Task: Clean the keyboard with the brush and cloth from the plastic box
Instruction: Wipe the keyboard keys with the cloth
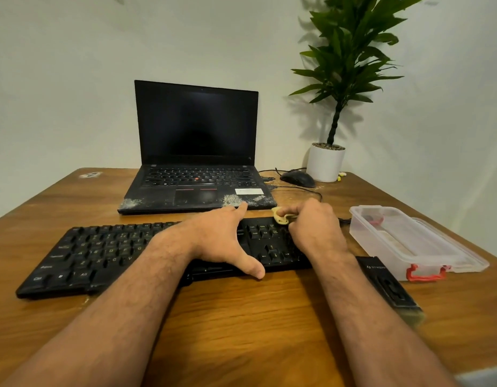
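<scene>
A black keyboard (96, 252) lies across the wooden table in front of me. My left hand (222, 238) rests spread flat on its middle, thumb at the near edge, fingers reaching the far edge. My right hand (315, 227) is closed around a small yellow cloth (280, 217), pressed on the keyboard's far right corner. A black brush (386, 283) with pale bristles lies on the table right of my right forearm. The clear plastic box (403, 241) with red clips stands open at the right, its lid beside it.
An open black laptop (197, 163) with a dusty palm rest sits behind the keyboard. A black mouse (297, 178) with its cable and a white potted plant (325, 163) stand at the back right. White walls close the corner.
</scene>
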The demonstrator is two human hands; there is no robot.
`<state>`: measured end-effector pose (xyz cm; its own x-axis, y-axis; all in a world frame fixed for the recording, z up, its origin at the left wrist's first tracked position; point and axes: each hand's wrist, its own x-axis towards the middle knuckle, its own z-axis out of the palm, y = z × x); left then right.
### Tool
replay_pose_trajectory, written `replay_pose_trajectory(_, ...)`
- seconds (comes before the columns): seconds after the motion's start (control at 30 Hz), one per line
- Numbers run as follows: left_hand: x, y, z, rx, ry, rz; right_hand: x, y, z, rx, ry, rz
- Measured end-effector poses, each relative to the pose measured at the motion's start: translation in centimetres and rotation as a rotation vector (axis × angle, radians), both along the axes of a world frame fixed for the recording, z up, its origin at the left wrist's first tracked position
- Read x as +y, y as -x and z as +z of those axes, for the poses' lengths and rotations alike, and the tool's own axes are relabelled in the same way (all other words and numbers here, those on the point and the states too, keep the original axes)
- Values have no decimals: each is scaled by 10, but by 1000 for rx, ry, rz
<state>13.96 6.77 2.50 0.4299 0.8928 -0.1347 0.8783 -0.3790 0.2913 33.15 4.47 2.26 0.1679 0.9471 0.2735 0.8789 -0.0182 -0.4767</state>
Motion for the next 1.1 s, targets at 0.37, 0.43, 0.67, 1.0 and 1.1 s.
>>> replay_pose_trajectory(0.37, 1, 3, -1, -29, 7, 7, -14, -8, 8, -22, -20, -59)
replay_pose_trajectory(0.43, 0, 3, -2, -10, -9, 8, -23, -1, 8, -17, 27, 90)
replay_pose_trajectory(0.67, -1, 5, -3, -20, -11, 7, -41, -11, 6, -153, 1, -58)
replay_pose_trajectory(1.0, 1, 5, -5, -24, -9, 8, -46, -4, -2, -194, -56, -66)
replay_pose_trajectory(1.1, 1, 5, -5, -17, -21, 13, -56, 0, -2, -189, -95, 112)
